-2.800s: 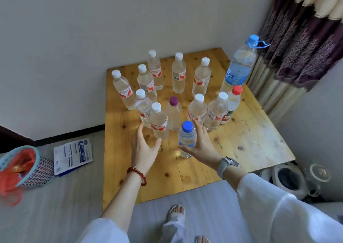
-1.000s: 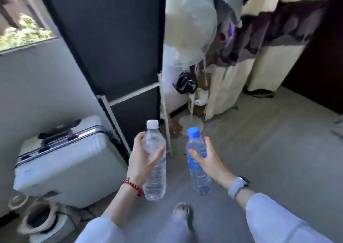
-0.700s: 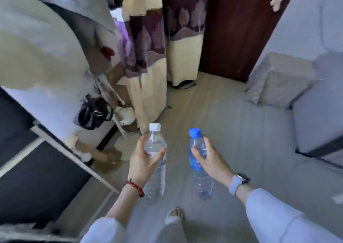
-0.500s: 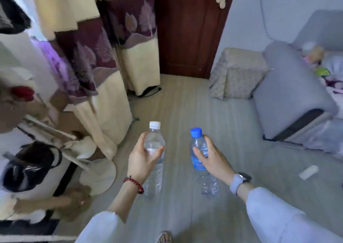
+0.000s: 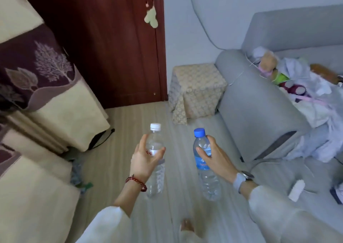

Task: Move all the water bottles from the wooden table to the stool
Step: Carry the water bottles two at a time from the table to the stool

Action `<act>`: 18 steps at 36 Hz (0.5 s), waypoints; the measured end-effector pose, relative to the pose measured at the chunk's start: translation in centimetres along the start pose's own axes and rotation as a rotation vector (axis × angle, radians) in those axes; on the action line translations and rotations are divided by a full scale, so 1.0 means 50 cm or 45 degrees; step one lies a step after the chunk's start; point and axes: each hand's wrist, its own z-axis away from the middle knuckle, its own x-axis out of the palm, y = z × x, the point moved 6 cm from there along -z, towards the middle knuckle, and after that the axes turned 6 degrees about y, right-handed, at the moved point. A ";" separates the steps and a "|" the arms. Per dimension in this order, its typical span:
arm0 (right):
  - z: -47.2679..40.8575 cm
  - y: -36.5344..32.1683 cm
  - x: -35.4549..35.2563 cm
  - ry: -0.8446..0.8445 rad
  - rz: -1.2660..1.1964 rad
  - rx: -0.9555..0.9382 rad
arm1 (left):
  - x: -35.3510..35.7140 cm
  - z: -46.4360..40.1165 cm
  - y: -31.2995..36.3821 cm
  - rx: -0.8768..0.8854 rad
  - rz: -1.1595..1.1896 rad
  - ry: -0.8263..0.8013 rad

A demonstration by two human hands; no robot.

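Bottles (image 5: 155, 161) upright in both hands above striped floor (image 5: 118, 150), stool (image 5: 196, 90) ahead

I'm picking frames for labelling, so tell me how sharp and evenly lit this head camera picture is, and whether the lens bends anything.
Head view: soft daylight, no harsh glare or strong shadows; the white-capped clear bottle and blue-capped clear bottle read fairly sharp in the left hand and right hand; the patterned curtain at the left edge looks smeared; wide-angle distortion tilts the dark red door.
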 end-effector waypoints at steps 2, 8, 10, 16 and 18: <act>-0.094 -0.010 -0.026 0.014 0.020 0.002 | 0.029 -0.088 0.036 0.018 0.013 0.000; -0.363 -0.030 -0.060 0.020 -0.006 0.020 | 0.117 -0.354 0.092 0.025 -0.016 -0.009; -0.452 -0.029 -0.060 0.017 -0.021 0.022 | 0.152 -0.442 0.096 0.029 -0.028 -0.027; -0.748 -0.015 -0.059 0.077 -0.102 0.057 | 0.273 -0.737 0.113 0.063 -0.006 -0.055; -0.852 -0.019 -0.064 0.094 -0.174 0.065 | 0.314 -0.842 0.132 0.078 0.004 -0.085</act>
